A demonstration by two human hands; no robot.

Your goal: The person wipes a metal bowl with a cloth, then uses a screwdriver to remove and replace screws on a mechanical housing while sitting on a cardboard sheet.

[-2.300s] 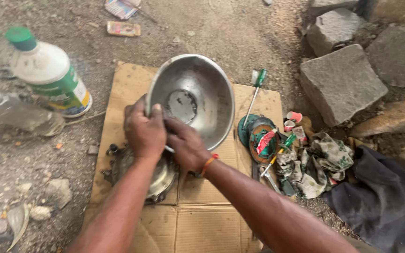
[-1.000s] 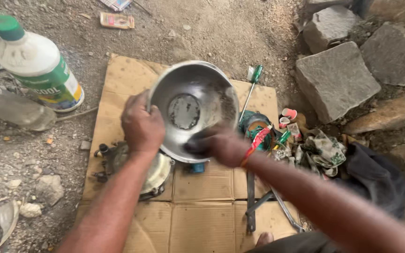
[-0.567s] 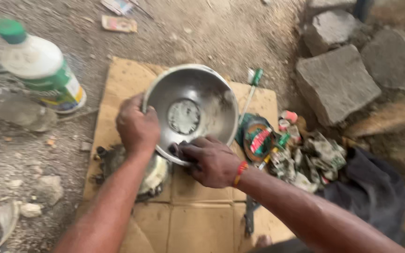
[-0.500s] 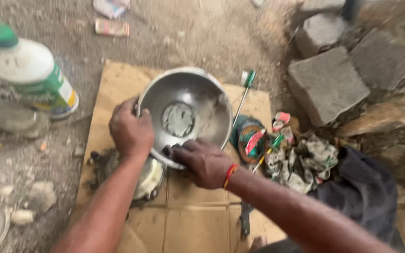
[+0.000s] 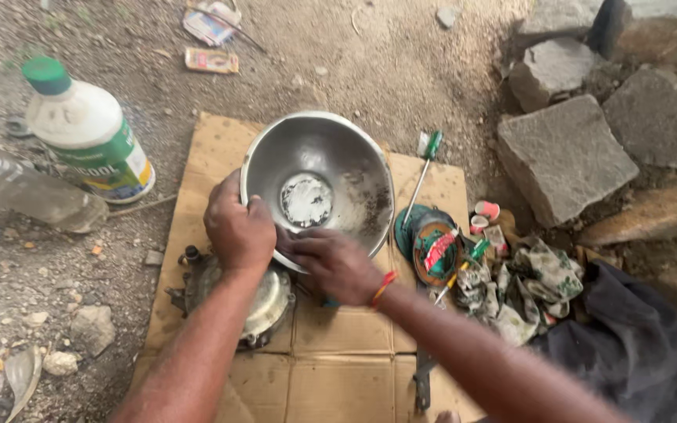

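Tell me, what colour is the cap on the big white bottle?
Green, on the white bottle, clearest in the head view.

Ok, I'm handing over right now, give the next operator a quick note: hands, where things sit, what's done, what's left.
Left hand grips the near rim of the tilted steel bowl. Right hand is at the rim beside it, fingers on the bowl's lower edge.
Bowl rests on the cardboard, leaning over a round metal part. White residue sits in its bottom.
Screwdriver, tape rolls and rags lie to the right; white bottle to the left.
Done: bowl held steady. Left: residue remains inside.

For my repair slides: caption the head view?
Both hands, left and right, grip a steel bowl on cardboard.
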